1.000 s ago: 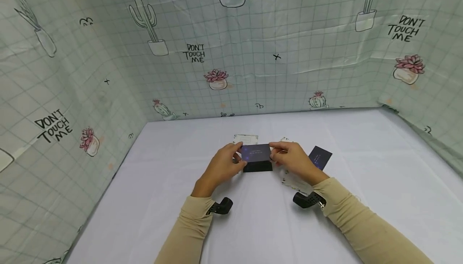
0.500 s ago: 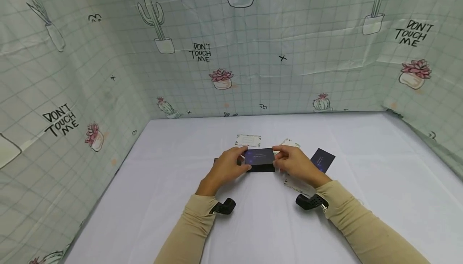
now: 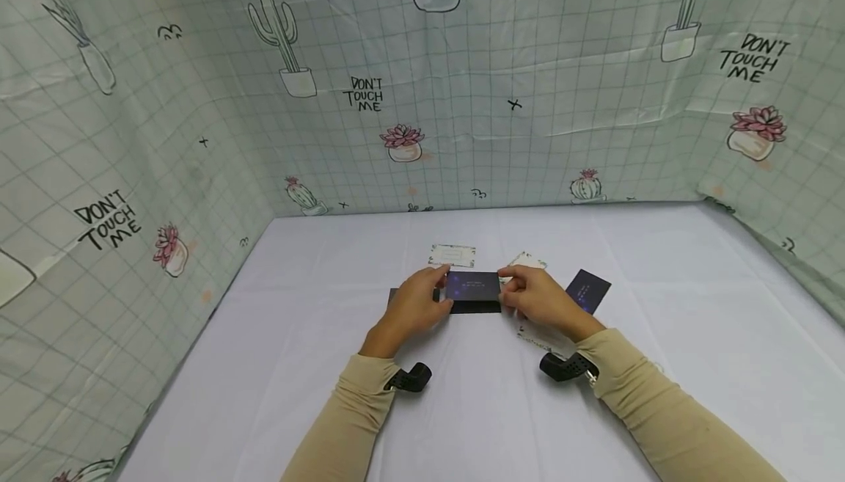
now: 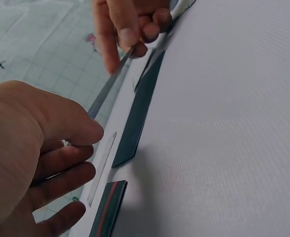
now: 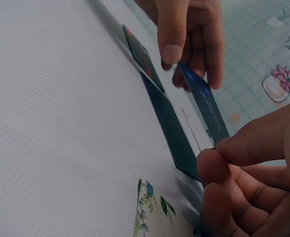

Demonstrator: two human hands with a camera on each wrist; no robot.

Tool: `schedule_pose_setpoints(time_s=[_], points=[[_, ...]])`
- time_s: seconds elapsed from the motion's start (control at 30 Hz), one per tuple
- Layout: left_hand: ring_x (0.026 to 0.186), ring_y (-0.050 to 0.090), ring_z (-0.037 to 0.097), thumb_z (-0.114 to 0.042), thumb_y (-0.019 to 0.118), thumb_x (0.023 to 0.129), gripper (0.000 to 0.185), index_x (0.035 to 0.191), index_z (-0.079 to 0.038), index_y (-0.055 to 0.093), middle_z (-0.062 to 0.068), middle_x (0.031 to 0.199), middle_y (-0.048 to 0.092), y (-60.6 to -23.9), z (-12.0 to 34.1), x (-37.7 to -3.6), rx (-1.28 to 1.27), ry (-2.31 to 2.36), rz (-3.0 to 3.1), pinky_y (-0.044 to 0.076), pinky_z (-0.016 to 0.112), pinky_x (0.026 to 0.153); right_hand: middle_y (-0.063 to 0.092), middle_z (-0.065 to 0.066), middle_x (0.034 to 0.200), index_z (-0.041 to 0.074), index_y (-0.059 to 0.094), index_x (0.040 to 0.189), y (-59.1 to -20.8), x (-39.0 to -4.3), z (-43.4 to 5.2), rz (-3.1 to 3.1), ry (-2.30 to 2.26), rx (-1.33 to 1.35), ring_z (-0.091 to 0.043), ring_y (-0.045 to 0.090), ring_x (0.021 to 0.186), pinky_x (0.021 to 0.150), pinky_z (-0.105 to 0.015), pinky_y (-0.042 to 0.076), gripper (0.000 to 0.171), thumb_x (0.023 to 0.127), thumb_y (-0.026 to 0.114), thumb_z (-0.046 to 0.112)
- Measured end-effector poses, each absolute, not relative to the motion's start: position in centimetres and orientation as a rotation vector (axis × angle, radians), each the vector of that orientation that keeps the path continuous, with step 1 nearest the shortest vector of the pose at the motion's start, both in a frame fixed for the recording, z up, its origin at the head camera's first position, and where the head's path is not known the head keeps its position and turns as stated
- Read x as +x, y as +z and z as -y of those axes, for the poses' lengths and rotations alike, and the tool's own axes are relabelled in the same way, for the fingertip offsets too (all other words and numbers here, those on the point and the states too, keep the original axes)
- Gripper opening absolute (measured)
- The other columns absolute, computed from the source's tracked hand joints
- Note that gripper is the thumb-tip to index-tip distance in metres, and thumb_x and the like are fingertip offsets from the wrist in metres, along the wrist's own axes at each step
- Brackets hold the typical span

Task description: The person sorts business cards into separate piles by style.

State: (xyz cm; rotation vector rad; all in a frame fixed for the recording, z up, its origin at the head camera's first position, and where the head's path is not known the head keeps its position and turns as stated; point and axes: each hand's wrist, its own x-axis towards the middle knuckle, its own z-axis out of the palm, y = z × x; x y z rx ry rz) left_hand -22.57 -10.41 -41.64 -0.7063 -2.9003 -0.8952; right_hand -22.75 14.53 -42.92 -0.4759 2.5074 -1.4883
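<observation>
A dark blue card [image 3: 472,285] is held level between both hands, just above a flat black case [image 3: 475,307] on the white table. My left hand [image 3: 439,287] pinches the card's left end and my right hand [image 3: 508,287] pinches its right end. In the left wrist view the card [image 4: 108,89] shows edge-on, running from my left thumb [image 4: 86,131] to the right hand's fingers [image 4: 130,34], with the black case [image 4: 140,106] below. The right wrist view shows the card [image 5: 206,108] in my right fingertips [image 5: 219,148] over the case [image 5: 169,128].
A second dark blue card [image 3: 586,290] lies right of my right hand. White floral cards lie behind [image 3: 452,255] and beside my right wrist [image 3: 536,335]. A dark piece with a red stripe [image 4: 108,210] lies by my left hand. Cactus-print cloth walls [image 3: 422,100] surround the table [image 3: 462,409].
The card has dropped slightly closer to the black case, both hands still pinching it. The head view shifted a little, and the dark piece left of my left hand came into sight.
</observation>
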Motion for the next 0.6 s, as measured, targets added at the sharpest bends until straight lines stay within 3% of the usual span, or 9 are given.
schedule_pose_setpoints(time_s=[0.17, 0.37, 0.6], points=[[0.103, 0.061, 0.023, -0.012, 0.073, 0.089, 0.059, 0.142, 0.004, 0.052, 0.011, 0.113, 0.066, -41.88, 10.55, -22.56, -0.720, -0.863, 2.912, 0.049, 0.038, 0.090, 0.068, -0.006, 0.084, -0.011, 0.050, 0.137, -43.37, -22.86, -14.48, -2.548, -1.440, -0.513, -0.018, 0.059, 0.066, 0.056, -0.027, 0.046, 0.048, 0.093, 0.063, 0.002], [0.097, 0.056, 0.022, -0.014, 0.075, 0.088, 0.051, 0.134, 0.002, 0.060, 0.009, 0.107, 0.066, -41.95, 10.60, -22.58, -0.727, -0.804, 2.914, 0.046, 0.036, 0.085, 0.070, -0.003, 0.083, -0.012, 0.053, 0.135, -43.63, -23.00, -14.46, -2.623, -1.368, -0.570, -0.016, 0.062, 0.069, 0.067, -0.029, 0.045, 0.045, 0.093, 0.062, 0.003], [0.104, 0.051, 0.024, -0.020, 0.073, 0.089, 0.050, 0.134, -0.002, 0.061, 0.010, 0.110, 0.061, -42.04, 10.64, -22.56, -0.702, -0.723, 2.984, 0.043, 0.037, 0.086, 0.069, 0.000, 0.079, -0.010, 0.056, 0.133, -43.63, -22.93, -14.11, -2.671, -1.323, -0.521, -0.015, 0.061, 0.068, 0.069, -0.031, 0.046, 0.046, 0.090, 0.061, 0.005]])
